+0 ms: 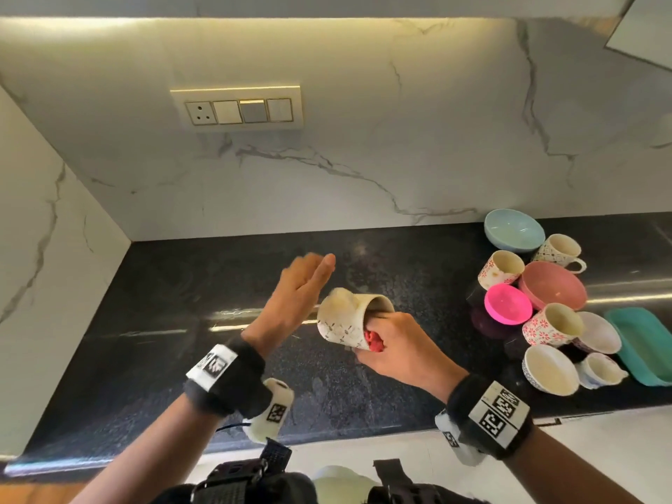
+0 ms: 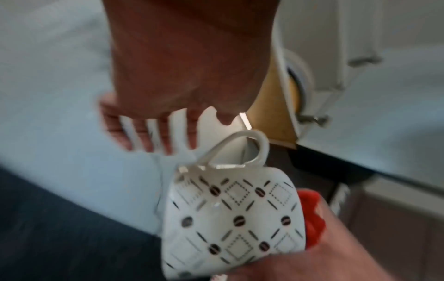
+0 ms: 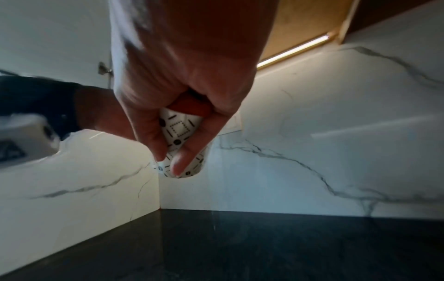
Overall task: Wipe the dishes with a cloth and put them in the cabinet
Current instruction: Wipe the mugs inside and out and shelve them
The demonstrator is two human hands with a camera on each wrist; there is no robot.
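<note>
Head view is showing the right hand gripping a patterned white cup at centre frame, above the dark tabletop, its fingers curling round the rim with a red cloth bunched against it. The left hand is hovering just left of the cup, fingers straight and holding nothing. More cups and bowls are crowding the right edge.

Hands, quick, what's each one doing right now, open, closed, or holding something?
Left hand: open, fingers straight, holding nothing, beside the patterned cup.
Right hand: closed in a grip on the patterned cup, with a red cloth bunched against it.
</note>
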